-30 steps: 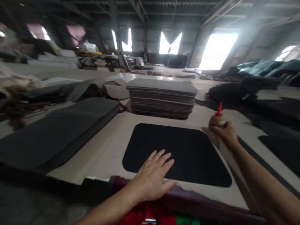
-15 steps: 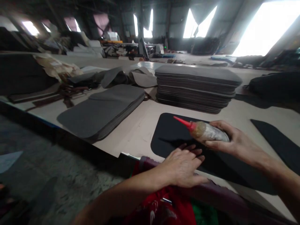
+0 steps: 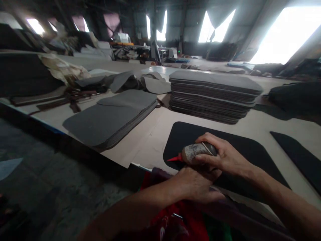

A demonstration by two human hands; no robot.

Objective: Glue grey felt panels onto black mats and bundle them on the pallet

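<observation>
"On the counter point(image 3: 147, 137), why touch the black sheet point(image 3: 250, 151)?"
"Left hand point(image 3: 197, 184) lies flat, seemingly empty, probably steadying it."
"And the bottle point(image 3: 194, 151)?"
"Right hand point(image 3: 224, 152) grips it tilted above the sheet, likely aiming its nozzle point(image 3: 175, 158)."

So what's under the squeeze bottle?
Below the squeeze bottle, which the right hand grips, are the left hand and the black sheet. Bottle and right hand hide part of each, so whether the bottle touches the left hand cannot be told.
</observation>
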